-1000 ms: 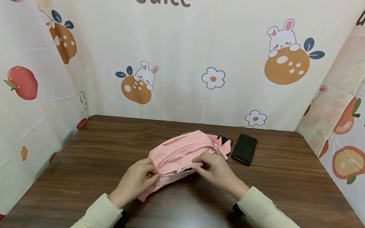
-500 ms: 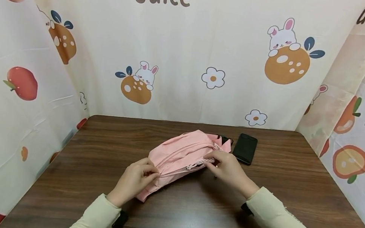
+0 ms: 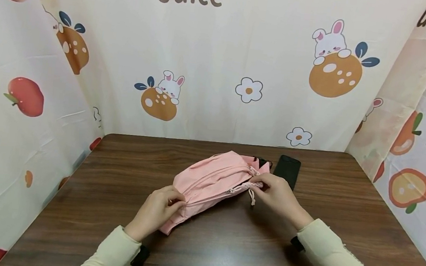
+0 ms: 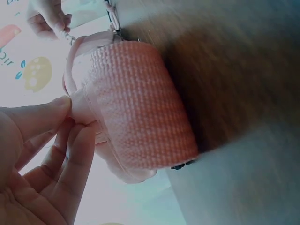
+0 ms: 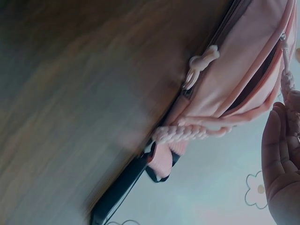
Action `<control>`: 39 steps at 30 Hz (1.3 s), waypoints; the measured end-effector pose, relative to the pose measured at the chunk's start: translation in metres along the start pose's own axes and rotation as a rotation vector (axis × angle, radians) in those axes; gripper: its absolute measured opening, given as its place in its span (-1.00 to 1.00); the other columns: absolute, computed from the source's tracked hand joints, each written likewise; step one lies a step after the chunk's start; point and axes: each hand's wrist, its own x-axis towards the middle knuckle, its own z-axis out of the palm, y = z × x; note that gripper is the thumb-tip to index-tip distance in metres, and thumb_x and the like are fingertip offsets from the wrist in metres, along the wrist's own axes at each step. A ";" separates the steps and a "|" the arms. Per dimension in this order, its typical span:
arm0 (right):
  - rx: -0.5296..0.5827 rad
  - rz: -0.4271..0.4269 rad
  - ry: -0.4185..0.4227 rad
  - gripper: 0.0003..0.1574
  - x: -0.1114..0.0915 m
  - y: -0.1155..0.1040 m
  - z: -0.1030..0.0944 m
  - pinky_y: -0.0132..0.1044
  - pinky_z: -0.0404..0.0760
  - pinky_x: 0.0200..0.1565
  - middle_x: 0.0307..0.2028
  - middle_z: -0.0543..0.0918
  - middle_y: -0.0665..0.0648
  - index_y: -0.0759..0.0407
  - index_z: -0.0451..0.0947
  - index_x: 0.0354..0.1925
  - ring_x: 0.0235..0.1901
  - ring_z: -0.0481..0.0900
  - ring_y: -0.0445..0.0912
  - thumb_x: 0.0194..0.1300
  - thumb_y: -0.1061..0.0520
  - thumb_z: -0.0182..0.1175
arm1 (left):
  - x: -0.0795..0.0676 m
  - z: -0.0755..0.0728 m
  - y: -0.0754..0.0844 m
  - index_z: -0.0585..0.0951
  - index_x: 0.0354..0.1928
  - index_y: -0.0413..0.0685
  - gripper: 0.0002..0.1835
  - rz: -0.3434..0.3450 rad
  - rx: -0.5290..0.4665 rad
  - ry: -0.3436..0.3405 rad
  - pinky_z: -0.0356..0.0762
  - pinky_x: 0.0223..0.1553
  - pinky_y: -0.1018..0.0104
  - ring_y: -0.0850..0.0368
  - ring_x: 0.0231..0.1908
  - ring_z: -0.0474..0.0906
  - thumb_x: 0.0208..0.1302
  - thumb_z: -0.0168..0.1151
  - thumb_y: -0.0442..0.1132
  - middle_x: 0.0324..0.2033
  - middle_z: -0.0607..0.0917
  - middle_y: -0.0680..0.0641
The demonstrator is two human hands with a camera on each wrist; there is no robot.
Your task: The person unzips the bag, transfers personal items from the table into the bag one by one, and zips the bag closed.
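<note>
A pink waist bag (image 3: 212, 175) lies slantwise on the table, its woven-textured end (image 4: 140, 103) facing the left wrist camera. My left hand (image 3: 159, 210) pinches the fabric at its near left end between thumb and fingers. My right hand (image 3: 275, 194) grips a braided cord zipper pull (image 5: 288, 70) at the bag's right part. The cord runs taut from the metal slider to the fingers. To the right of the slider a dark gap (image 5: 255, 79) shows in the zipper. Other braided pulls (image 5: 180, 133) hang at the bag's right end.
A black phone (image 3: 287, 172) lies just behind the right hand, close to the bag's right end. A black buckle (image 3: 261, 162) sits at the bag's far right. Printed fabric (image 3: 213, 62) screens the back and sides of the wooden table (image 3: 119, 183).
My right hand has moved right, drawing the cord and slider along the front zipper; the dark gap has become shorter. A hanging cord now shows below the hand. My left hand stays on the bag's end.
</note>
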 end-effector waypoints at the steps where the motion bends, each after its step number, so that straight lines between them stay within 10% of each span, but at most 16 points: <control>1: -0.002 0.007 0.001 -0.84 0.000 0.002 -0.001 -0.43 0.50 -0.41 -0.46 0.58 -0.12 0.05 0.67 -0.31 -0.47 0.46 -0.28 0.11 0.23 0.43 | 0.000 0.000 0.000 0.70 -0.44 0.07 -0.94 -0.001 0.001 -0.002 0.44 -0.40 0.48 0.38 -0.46 0.43 0.15 0.41 -0.24 -0.43 0.61 0.22; 39: -0.135 0.310 -0.001 -0.92 -0.002 0.046 -0.025 -0.31 0.50 -0.37 -0.41 0.73 0.09 0.18 0.70 -0.30 -0.46 0.53 -0.17 0.18 0.22 0.37 | 0.000 -0.003 0.000 0.68 -0.49 0.09 -0.83 -0.012 -0.028 -0.002 0.46 -0.38 0.48 0.43 -0.45 0.44 0.08 0.45 -0.37 -0.47 0.56 0.27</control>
